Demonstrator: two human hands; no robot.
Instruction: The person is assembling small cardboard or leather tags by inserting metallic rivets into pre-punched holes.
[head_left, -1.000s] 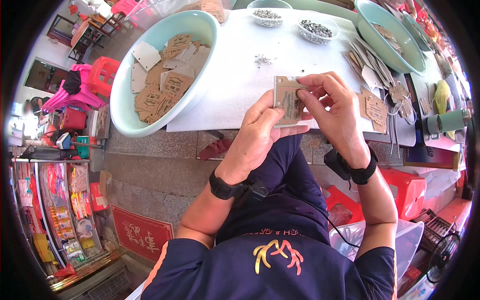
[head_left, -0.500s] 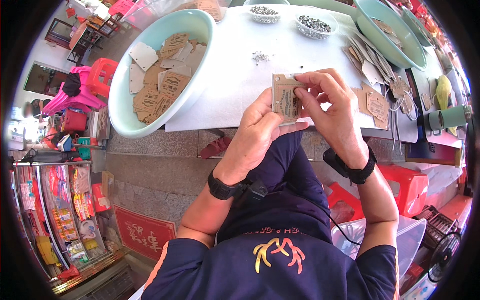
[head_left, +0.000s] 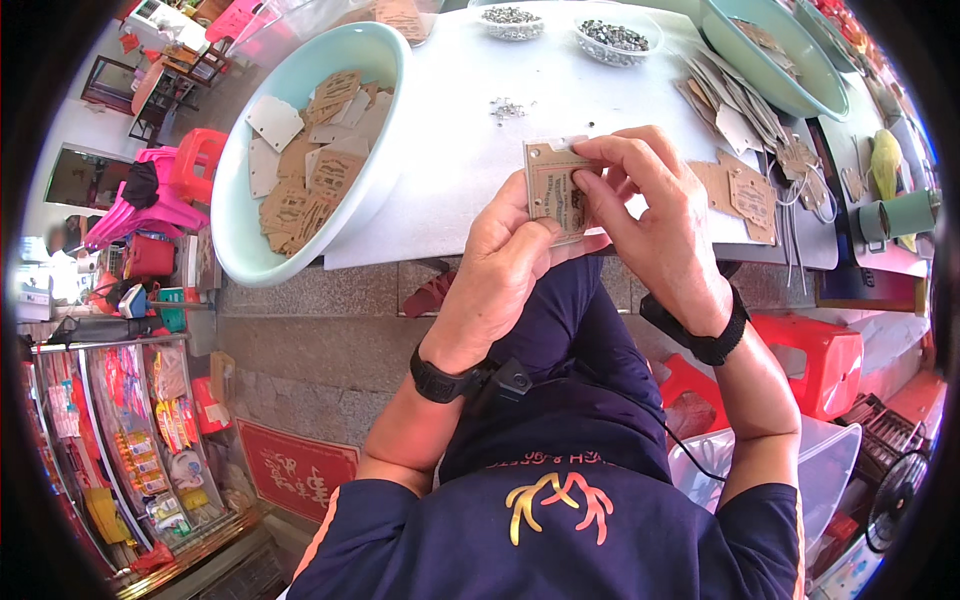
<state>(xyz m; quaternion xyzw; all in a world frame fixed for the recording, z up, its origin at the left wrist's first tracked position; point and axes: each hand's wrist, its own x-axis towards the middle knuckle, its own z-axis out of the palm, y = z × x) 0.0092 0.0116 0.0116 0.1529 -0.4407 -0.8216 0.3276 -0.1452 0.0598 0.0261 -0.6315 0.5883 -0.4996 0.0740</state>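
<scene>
A brown printed cardboard tag (head_left: 556,190) with a punched corner hole is held up over the table's near edge. My left hand (head_left: 505,250) grips its lower left side, thumb across the front. At its upper right, my right hand (head_left: 650,205) pinches the edge between thumb and fingers. Whatever lies behind the tag is hidden by it and my fingers. Beyond my hands, a small scatter of metal studs (head_left: 508,108) lies on the white tabletop (head_left: 450,160).
To the left stands a pale green basin (head_left: 235,215) of loose tags. Two clear bowls, one with silvery pieces (head_left: 510,22) and one with darker pieces (head_left: 615,42), sit at the back. Stacked tags (head_left: 735,105) and another green basin (head_left: 820,95) are at right.
Both hands still grip the tag, at nearly the same angle. The whole view has shifted slightly, and the tag and hands appear a little further left.
</scene>
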